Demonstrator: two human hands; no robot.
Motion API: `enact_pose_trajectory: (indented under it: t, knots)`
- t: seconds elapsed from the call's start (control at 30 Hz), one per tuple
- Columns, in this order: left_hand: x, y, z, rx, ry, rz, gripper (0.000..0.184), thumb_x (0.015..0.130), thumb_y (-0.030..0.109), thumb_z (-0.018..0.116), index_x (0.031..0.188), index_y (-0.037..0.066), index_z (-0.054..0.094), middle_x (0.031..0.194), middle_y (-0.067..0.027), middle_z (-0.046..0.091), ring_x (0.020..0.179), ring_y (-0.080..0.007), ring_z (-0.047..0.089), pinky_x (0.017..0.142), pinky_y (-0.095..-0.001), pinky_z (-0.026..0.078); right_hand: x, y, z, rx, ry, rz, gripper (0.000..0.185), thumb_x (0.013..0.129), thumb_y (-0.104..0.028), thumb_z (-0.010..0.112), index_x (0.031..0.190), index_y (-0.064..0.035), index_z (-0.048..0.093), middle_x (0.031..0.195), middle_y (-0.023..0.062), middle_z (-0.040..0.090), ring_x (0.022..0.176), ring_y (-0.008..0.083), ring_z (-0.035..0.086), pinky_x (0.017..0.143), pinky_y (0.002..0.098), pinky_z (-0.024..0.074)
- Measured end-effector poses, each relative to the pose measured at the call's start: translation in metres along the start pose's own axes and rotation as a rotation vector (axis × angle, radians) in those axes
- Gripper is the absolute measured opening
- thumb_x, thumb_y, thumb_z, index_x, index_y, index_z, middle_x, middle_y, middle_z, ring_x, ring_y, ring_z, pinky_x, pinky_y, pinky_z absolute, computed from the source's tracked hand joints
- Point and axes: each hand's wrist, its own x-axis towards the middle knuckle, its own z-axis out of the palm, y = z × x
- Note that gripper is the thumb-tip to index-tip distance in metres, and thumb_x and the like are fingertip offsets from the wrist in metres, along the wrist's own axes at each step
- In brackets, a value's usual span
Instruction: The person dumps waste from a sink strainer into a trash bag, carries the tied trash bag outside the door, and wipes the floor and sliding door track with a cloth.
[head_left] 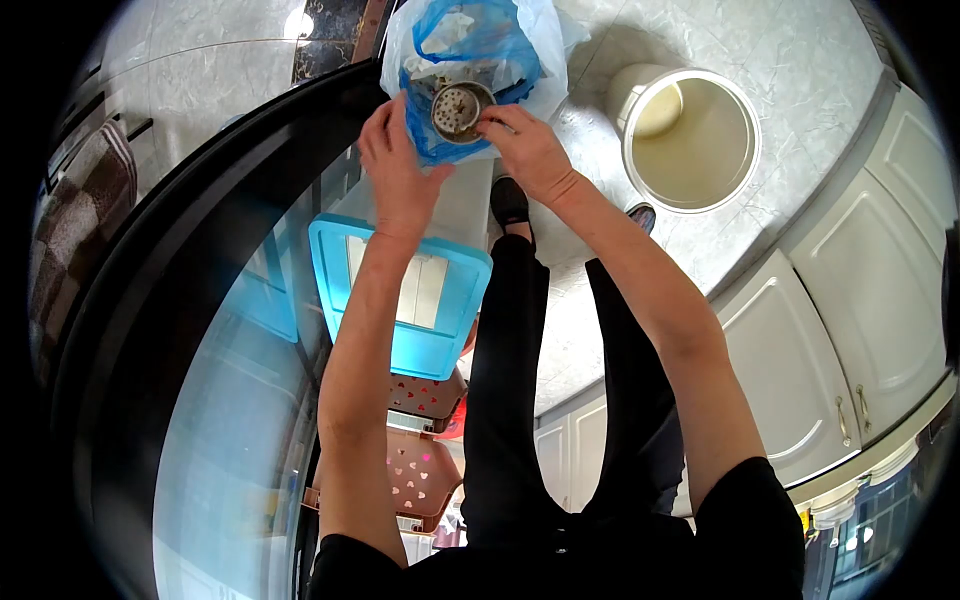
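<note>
A round metal sink strainer (457, 109) with a perforated bottom is tilted over a blue plastic bag (437, 148). My right hand (530, 152) pinches the strainer's rim from the right. At the bag's left edge is my left hand (402, 178), its thumb spread away from the fingers; the fingertips lie against the bag and are partly hidden. White plastic (548, 45) surrounds the blue bag. Crumpled pale and dark scraps show inside, too small to name.
A cream bucket (752, 135) of cloudy liquid stands on the tiled floor to the right. Below my left arm is a box with a blue-framed lid (400, 352), above brown baskets (425, 478). A black-edged glass appliance (215, 430) lies left; white cabinets (790, 370) line the right.
</note>
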Motion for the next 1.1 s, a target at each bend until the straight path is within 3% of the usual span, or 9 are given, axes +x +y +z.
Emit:
enact_pose_trajectory:
  t: [0.2, 0.37, 0.57, 0.63, 0.77, 0.9, 0.97, 1.03, 1.1]
  knots:
    - [0.015, -0.013, 0.011, -0.120, -0.175, 0.166, 0.091, 0.047, 0.008, 0.085, 0.127, 0.012, 0.040, 0.125, -0.0077, 0.045, 0.123, -0.0321, 0.033, 0.098, -0.0445, 0.030, 0.003, -0.004, -0.007, 0.091, -0.082, -0.048, 0.023, 0.069, 0.003, 0.055, 0.091, -0.0020, 0.061, 0.097, 0.0116, 0.059, 0.089, 0.0294, 0.059, 0.076, 0.0348, 0.0506]
    - [0.023, -0.012, 0.011, -0.197, -0.118, 0.210, 0.079, 0.052, 0.012, 0.083, 0.121, 0.012, 0.045, 0.119, -0.0072, 0.050, 0.118, -0.0320, 0.037, 0.097, -0.0435, 0.031, 0.003, -0.007, -0.002, 0.120, -0.088, -0.027, 0.022, 0.069, 0.004, 0.054, 0.089, -0.0019, 0.062, 0.099, 0.0116, 0.061, 0.091, 0.0289, 0.059, 0.076, 0.0347, 0.0505]
    - [0.020, -0.031, 0.026, -0.155, -0.036, 0.099, 0.069, 0.050, 0.010, 0.082, 0.112, 0.007, 0.051, 0.109, -0.0101, 0.056, 0.106, -0.0309, 0.048, 0.093, -0.0403, 0.036, 0.037, -0.007, 0.004, 0.309, -0.067, 0.305, 0.029, 0.070, 0.003, 0.050, 0.092, -0.0053, 0.065, 0.099, 0.0115, 0.062, 0.090, 0.0316, 0.060, 0.080, 0.0365, 0.0492]
    - [0.021, -0.037, 0.030, -0.164, -0.030, 0.032, 0.068, 0.050, 0.010, 0.082, 0.111, 0.006, 0.051, 0.108, -0.0111, 0.056, 0.105, -0.0314, 0.049, 0.092, -0.0405, 0.037, 0.060, 0.002, 0.024, 0.207, -0.005, 0.117, 0.030, 0.070, 0.002, 0.051, 0.095, -0.0044, 0.065, 0.097, 0.0128, 0.062, 0.087, 0.0327, 0.060, 0.079, 0.0379, 0.0491]
    - [0.027, -0.041, 0.038, -0.248, 0.032, -0.097, 0.070, 0.050, 0.010, 0.083, 0.111, 0.004, 0.050, 0.107, -0.0129, 0.056, 0.103, -0.0313, 0.053, 0.088, -0.0382, 0.042, 0.106, 0.016, 0.043, 0.044, 0.042, 0.093, 0.030, 0.074, 0.000, 0.051, 0.101, -0.0048, 0.064, 0.098, 0.0110, 0.062, 0.085, 0.0315, 0.060, 0.076, 0.0387, 0.0491]
    - [0.033, -0.045, 0.044, -0.326, 0.130, -0.087, 0.073, 0.049, 0.008, 0.083, 0.113, 0.003, 0.048, 0.108, -0.0130, 0.056, 0.103, -0.0294, 0.055, 0.090, -0.0358, 0.043, 0.126, 0.039, 0.045, -0.408, 0.132, -0.019, 0.016, 0.071, -0.006, 0.059, 0.087, -0.0057, 0.062, 0.081, 0.0104, 0.058, 0.076, 0.0303, 0.060, 0.070, 0.0375, 0.0498]
    - [0.034, -0.044, 0.047, -0.331, 0.146, -0.079, 0.073, 0.049, 0.007, 0.082, 0.113, 0.003, 0.047, 0.109, -0.0143, 0.054, 0.103, -0.0316, 0.053, 0.090, -0.0373, 0.043, 0.130, 0.042, 0.040, -0.367, -0.017, -0.085, 0.024, 0.074, -0.007, 0.056, 0.097, -0.0106, 0.063, 0.092, 0.0093, 0.057, 0.090, 0.0295, 0.056, 0.074, 0.0412, 0.0479]
    - [0.034, -0.042, 0.046, -0.333, 0.163, -0.074, 0.074, 0.049, 0.005, 0.082, 0.113, 0.003, 0.045, 0.110, -0.0156, 0.053, 0.103, -0.0339, 0.051, 0.091, -0.0388, 0.042, 0.133, 0.045, 0.041, -0.489, -0.112, -0.113, 0.024, 0.074, -0.008, 0.056, 0.097, -0.0109, 0.063, 0.093, 0.0089, 0.057, 0.089, 0.0295, 0.057, 0.074, 0.0410, 0.0479]
    - [0.032, -0.043, 0.047, -0.290, 0.157, -0.133, 0.077, 0.049, 0.007, 0.083, 0.116, 0.004, 0.046, 0.108, -0.0123, 0.056, 0.102, -0.0271, 0.056, 0.089, -0.0342, 0.044, 0.131, 0.045, 0.039, -0.613, -0.213, -0.138, 0.025, 0.074, -0.009, 0.056, 0.098, -0.0112, 0.063, 0.095, 0.0085, 0.058, 0.088, 0.0294, 0.057, 0.074, 0.0407, 0.0480]
